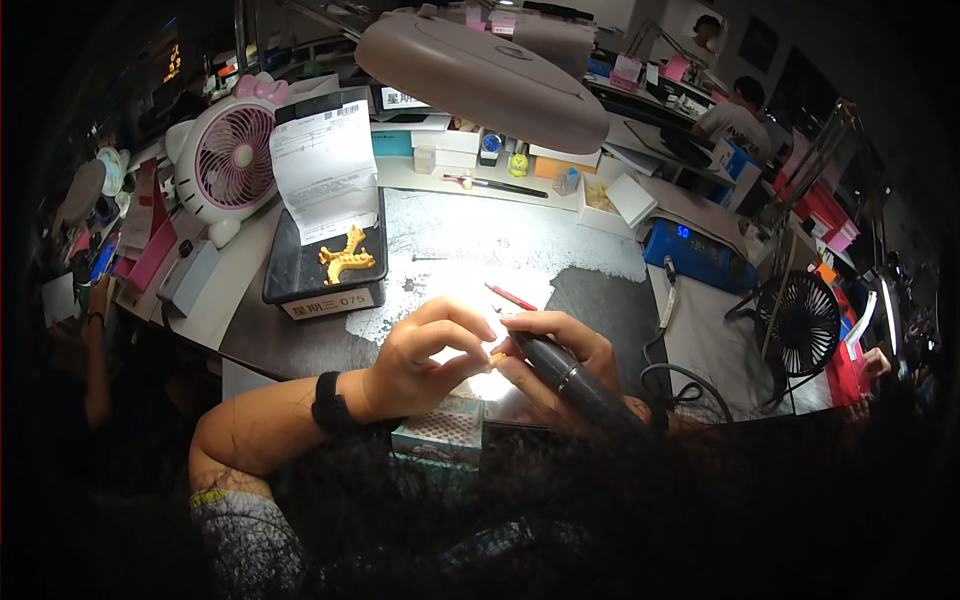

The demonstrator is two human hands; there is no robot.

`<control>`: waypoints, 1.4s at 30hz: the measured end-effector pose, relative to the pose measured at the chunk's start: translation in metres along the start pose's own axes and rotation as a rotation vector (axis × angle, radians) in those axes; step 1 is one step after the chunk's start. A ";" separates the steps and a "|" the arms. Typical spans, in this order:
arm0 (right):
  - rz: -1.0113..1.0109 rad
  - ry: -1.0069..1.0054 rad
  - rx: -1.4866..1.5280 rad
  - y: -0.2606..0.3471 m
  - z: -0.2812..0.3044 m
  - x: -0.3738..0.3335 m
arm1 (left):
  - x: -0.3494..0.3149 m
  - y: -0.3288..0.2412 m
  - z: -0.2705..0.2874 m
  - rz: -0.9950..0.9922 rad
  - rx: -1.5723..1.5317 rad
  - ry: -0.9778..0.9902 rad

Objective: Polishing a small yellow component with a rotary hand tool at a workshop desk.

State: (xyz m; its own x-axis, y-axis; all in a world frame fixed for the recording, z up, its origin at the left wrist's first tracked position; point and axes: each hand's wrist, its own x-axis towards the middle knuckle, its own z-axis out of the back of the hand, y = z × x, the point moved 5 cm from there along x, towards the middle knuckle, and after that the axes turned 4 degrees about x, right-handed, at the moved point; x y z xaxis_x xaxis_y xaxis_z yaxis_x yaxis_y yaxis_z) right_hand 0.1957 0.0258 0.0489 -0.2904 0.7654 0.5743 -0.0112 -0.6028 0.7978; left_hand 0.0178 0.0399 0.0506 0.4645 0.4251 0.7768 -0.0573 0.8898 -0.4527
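Observation:
My left hand (425, 358) is closed in a pinch on a small yellowish piece (497, 358), mostly covered by fingertips and too small to name. My right hand (575, 350) grips a dark rotary handpiece (570, 378) like a pen, its front end close to the piece. Whether the tip touches the piece I cannot tell, as glare and fingers hide it. Left of the hands stands a black tray (283, 272) holding a yellow dental model (348, 258) and a printed sheet (325, 170). A red, thin tool (510, 297) lies just beyond my fingers.
A large lamp (480, 75) hangs low over the bench. At the left is a pink-and-white fan (235, 155); at the right stand a blue control box (690, 258), a cable (690, 378) and a black fan (798, 325). A patterned box (440, 430) sits below my hands. Other people are nearby.

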 end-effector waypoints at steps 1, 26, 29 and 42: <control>0.002 -0.001 -0.001 0.000 0.000 0.000 | 0.000 0.000 0.000 -0.003 -0.002 -0.007; -0.029 0.032 0.004 0.007 0.003 0.002 | -0.002 0.001 -0.004 0.128 0.008 -0.035; 0.014 0.035 0.004 0.006 0.001 0.002 | 0.000 0.002 -0.005 0.153 -0.067 0.010; -0.015 0.083 0.000 0.004 0.002 0.000 | -0.010 0.017 -0.011 0.463 -0.538 0.163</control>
State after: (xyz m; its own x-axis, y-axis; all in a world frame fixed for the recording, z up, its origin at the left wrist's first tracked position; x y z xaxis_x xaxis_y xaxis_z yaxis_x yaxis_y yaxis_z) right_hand 0.1973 0.0233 0.0527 -0.3687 0.7531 0.5449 -0.0159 -0.5912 0.8064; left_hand 0.0223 0.0494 0.0304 0.6262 0.6707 0.3975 0.1435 0.4019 -0.9044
